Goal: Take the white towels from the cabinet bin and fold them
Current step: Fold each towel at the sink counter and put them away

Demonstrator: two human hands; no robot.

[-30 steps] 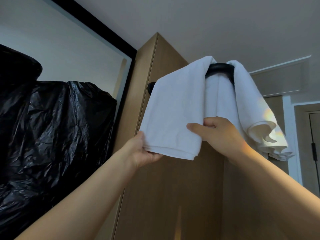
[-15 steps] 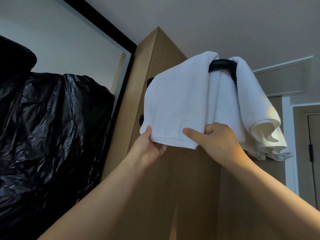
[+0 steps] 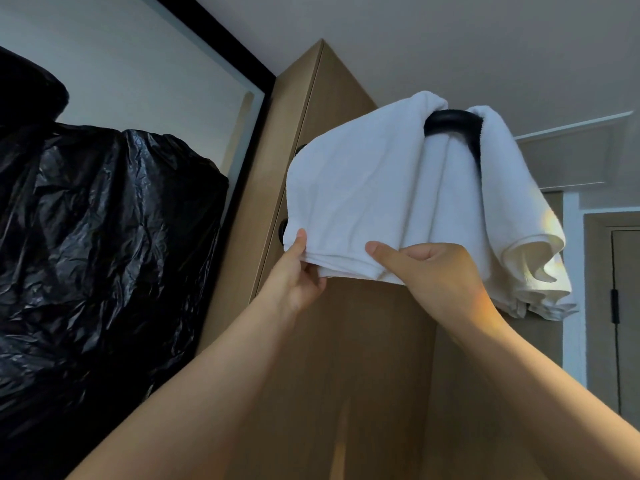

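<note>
A white towel [image 3: 349, 195] hangs high up over a black curved rim [image 3: 450, 123], in front of a tall wooden cabinet [image 3: 322, 341]. My left hand [image 3: 298, 271] pinches the towel's lower left corner, thumb on the front. My right hand [image 3: 429, 275] grips the lower hem just to the right, thumb on the front and fingers behind the cloth. A second white towel [image 3: 512, 216] drapes over the same rim on the right and ends in loose folds. What the rim belongs to is hidden by the cloth.
A large black plastic bag [image 3: 97, 254] fills the left side. Behind it a black-framed panel [image 3: 214, 39] runs up to the ceiling. A door with a black cable [image 3: 614, 306] stands at the far right.
Both hands have risen with the towel's lower edge, bunching the cloth upward. My left thumb has come round onto the front of the corner. The camera has tilted slightly.
</note>
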